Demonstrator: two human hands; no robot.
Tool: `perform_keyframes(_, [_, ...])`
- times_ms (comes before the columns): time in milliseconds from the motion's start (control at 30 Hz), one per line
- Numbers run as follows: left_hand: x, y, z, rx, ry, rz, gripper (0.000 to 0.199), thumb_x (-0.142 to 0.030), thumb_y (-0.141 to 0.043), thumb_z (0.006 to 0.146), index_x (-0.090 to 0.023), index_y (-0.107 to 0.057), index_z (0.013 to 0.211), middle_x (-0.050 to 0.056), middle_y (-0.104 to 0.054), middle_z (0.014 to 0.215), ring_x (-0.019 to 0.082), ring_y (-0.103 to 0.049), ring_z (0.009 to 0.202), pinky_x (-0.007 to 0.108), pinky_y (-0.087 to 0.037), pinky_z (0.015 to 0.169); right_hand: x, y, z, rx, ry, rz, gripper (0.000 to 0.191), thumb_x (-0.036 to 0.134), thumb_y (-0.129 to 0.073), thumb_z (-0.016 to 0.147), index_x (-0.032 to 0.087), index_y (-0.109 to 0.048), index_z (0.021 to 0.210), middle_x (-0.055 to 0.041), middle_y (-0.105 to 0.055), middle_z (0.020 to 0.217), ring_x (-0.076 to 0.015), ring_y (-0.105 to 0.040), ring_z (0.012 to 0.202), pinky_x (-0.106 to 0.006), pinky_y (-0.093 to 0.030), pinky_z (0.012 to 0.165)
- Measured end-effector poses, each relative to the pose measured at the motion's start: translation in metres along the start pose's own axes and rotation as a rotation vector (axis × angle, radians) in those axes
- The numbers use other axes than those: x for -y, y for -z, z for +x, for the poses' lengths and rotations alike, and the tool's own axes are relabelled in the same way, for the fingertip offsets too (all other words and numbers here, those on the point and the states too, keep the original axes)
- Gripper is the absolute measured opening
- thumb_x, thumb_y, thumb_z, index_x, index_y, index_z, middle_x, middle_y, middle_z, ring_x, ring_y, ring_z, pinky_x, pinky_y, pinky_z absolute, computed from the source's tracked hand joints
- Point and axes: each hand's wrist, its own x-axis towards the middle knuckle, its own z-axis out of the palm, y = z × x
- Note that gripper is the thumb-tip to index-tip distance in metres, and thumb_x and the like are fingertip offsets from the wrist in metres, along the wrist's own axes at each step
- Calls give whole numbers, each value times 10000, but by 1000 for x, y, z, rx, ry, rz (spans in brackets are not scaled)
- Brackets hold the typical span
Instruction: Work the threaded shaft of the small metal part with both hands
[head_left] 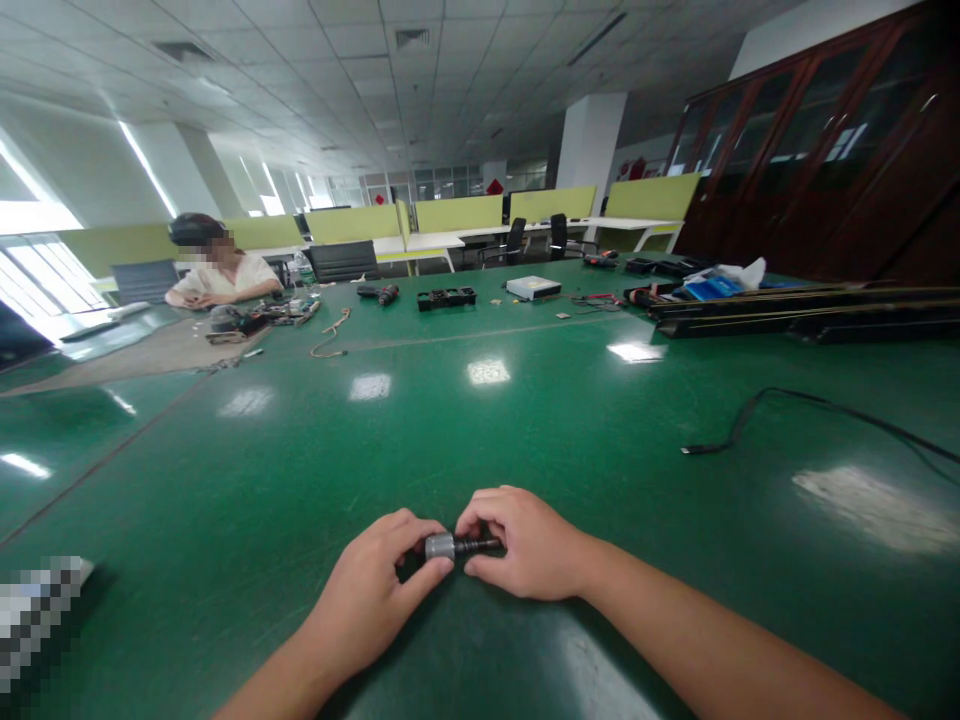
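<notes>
Low over the green table [420, 430], near its front edge, lies a small metal part [441, 545] with a silver cylinder at its left and a thin dark shaft pointing right. The thumb and fingers of my left hand [382, 575] are closed round the silver cylinder. My right hand [521, 545] curves about the dark shaft, its thumb and fingertips close to it; whether they press on the shaft is hard to tell.
A black cable [806, 400] runs across the right side. Farther back are a drill [379, 294], a black tray [447, 298], a white box [533, 288] and long dark rails [750, 312]. A person [225, 275] sits at the far left.
</notes>
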Motion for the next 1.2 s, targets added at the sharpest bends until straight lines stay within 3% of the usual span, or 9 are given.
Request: perform_keyframes(1200, [-3,0,-2,-3,-4,11,186,-345,-575,916,-276,-670,1060,12,-633,923,194,-582,878,293,-429,789,-5,0,0,3,25,0,110,160,-702,677,175,-665,779,22,-605,707,-115,-537,647,-225,-372,609])
